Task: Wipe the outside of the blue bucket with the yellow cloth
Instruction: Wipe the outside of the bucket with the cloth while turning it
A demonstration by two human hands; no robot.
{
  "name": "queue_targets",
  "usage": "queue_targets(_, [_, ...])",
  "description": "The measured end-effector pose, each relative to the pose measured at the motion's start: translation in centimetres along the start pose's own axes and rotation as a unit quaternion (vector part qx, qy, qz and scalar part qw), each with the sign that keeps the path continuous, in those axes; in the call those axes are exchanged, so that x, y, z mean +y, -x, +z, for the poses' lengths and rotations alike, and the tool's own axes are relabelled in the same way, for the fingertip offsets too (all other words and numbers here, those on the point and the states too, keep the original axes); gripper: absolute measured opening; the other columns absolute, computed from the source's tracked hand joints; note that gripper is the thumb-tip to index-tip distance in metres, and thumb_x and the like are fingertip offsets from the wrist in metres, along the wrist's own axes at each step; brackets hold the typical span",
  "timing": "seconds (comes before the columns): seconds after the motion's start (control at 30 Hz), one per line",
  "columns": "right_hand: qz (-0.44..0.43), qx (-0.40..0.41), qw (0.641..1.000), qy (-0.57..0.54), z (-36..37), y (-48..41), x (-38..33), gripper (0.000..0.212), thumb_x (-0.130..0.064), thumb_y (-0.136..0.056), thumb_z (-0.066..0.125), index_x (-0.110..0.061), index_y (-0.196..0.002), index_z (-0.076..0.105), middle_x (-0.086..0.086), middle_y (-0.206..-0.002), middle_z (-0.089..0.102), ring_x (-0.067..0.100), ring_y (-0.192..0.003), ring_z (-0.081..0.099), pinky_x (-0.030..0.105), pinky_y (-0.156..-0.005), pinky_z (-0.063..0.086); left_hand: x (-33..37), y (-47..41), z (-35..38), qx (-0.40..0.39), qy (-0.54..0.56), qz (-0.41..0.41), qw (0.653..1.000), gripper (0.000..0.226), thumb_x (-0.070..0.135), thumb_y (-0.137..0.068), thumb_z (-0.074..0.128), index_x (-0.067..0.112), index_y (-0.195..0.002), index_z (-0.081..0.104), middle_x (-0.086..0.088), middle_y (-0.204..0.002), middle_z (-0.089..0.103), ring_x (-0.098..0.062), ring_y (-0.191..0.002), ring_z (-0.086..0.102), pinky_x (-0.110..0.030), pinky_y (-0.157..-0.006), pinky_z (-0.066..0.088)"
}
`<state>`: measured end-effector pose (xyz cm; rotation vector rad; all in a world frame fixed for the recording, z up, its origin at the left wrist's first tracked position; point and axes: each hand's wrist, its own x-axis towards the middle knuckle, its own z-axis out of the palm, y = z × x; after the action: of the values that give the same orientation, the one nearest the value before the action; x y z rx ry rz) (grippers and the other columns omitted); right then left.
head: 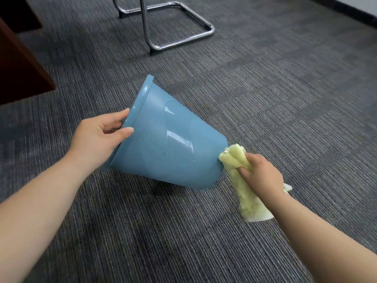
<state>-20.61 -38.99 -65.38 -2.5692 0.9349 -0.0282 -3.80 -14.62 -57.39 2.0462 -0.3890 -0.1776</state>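
The blue bucket (163, 139) is tipped on its side above the carpet, its open rim facing left and its base facing right. My left hand (98, 137) grips the rim, thumb outside and fingers curled over the edge. My right hand (259, 174) is closed on the bunched yellow cloth (234, 160). The cloth's front end presses against the bucket's base at its right edge. The rest of the cloth hangs down under my hand to the floor. The bucket's inside is hidden from me.
Grey striped carpet (183, 231) covers the floor all around. A chrome chair frame (179, 23) stands at the back. A dark wooden cabinet corner (20, 64) is at the far left. A dark baseboard runs along the top right.
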Motion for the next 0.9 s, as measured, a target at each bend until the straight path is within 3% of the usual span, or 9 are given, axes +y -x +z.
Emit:
queue_targets(0.1, [-0.023, 0.005, 1.000, -0.005, 0.7, 0.5, -0.3, 0.017, -0.025, -0.082, 0.054, -0.012, -0.092, 0.057, 0.004, -0.094, 0.057, 0.024, -0.070, 0.052, 0.024, -0.048, 0.023, -0.3, -0.1, -0.1, 0.015, -0.005, 0.002, 1.000, 0.046, 0.004, -0.076, 0.062, 0.015, -0.119, 0.052, 0.002, -0.105, 0.056, -0.009, -0.096, 0.054, -0.019, -0.088, 0.038])
queue_targets(0.27, [-0.089, 0.008, 0.996, -0.002, 0.5, 1.0, -1.1, 0.031, -0.025, -0.080, 0.060, -0.018, -0.110, 0.057, 0.000, -0.107, 0.060, 0.028, -0.080, 0.060, 0.028, -0.058, 0.034, -0.7, -0.5, 0.0, 0.037, -0.012, 0.010, 0.999, 0.045, 0.003, -0.077, 0.060, 0.013, -0.120, 0.051, 0.004, -0.106, 0.053, -0.008, -0.097, 0.053, -0.004, -0.080, 0.040])
queue_targets(0.37, [-0.087, 0.013, 0.996, 0.002, 0.6, 1.2, -1.0, 0.029, -0.025, -0.081, 0.058, -0.017, -0.109, 0.058, 0.001, -0.107, 0.060, 0.028, -0.078, 0.060, 0.027, -0.056, 0.033, -0.7, -0.6, -0.2, 0.022, -0.029, 0.022, 0.999, 0.048, 0.008, -0.078, 0.060, 0.022, -0.123, 0.047, 0.002, -0.110, 0.054, -0.009, -0.101, 0.052, -0.017, -0.090, 0.036])
queue_targets(0.5, [-0.024, 0.018, 1.000, -0.002, 0.6, 0.7, -0.7, 0.030, -0.024, -0.082, 0.056, -0.016, -0.110, 0.056, 0.005, -0.108, 0.058, 0.030, -0.084, 0.058, 0.028, -0.059, 0.031, -0.2, -0.6, -1.2, -0.121, -0.207, 0.065, 0.969, 0.077, 0.021, -0.077, 0.063, 0.067, -0.112, 0.012, -0.007, -0.116, 0.060, -0.022, -0.113, 0.053, -0.033, -0.099, 0.036])
queue_targets(0.57, [0.000, 0.014, 1.000, -0.009, 0.5, 0.3, -0.5, 0.024, -0.023, -0.082, 0.054, -0.012, -0.103, 0.056, 0.007, -0.102, 0.057, 0.029, -0.079, 0.056, 0.028, -0.058, 0.031, 0.0, -0.5, -1.4, -0.183, -0.294, 0.074, 0.935, 0.095, 0.023, -0.075, 0.064, 0.074, -0.104, -0.009, -0.011, -0.128, 0.054, -0.027, -0.117, 0.050, -0.038, -0.098, 0.038])
queue_targets(0.63, [0.013, 0.008, 1.000, -0.017, 0.4, 0.1, -0.4, 0.018, -0.022, -0.082, 0.053, -0.011, -0.096, 0.056, 0.008, -0.097, 0.057, 0.024, -0.072, 0.050, 0.028, -0.056, 0.030, 0.2, -0.4, -1.4, -0.195, -0.316, 0.086, 0.925, 0.102, 0.019, -0.075, 0.064, 0.072, -0.104, -0.017, -0.015, -0.129, 0.053, -0.030, -0.115, 0.051, -0.036, -0.093, 0.040])
queue_targets(0.73, [0.019, -0.001, 1.000, -0.021, 0.3, 0.2, -0.5, 0.018, -0.023, -0.083, 0.052, -0.012, -0.097, 0.056, 0.006, -0.096, 0.056, 0.022, -0.071, 0.047, 0.028, -0.056, 0.030, 0.2, -0.1, -1.3, -0.142, -0.283, 0.102, 0.943, 0.096, 0.014, -0.075, 0.065, 0.063, -0.115, -0.007, -0.017, -0.120, 0.058, -0.032, -0.107, 0.056, -0.033, -0.092, 0.039])
queue_targets(0.9, [0.026, 0.008, 0.999, -0.032, 0.0, 0.3, -0.5, 0.016, -0.024, -0.083, 0.051, -0.015, -0.096, 0.054, 0.001, -0.091, 0.052, 0.020, -0.071, 0.046, 0.029, -0.060, 0.032, -0.2, 0.3, -0.7, -0.067, -0.139, 0.066, 0.986, 0.076, 0.009, -0.073, 0.067, 0.040, -0.131, 0.029, 0.002, -0.096, 0.058, -0.019, -0.091, 0.055, -0.028, -0.090, 0.036])
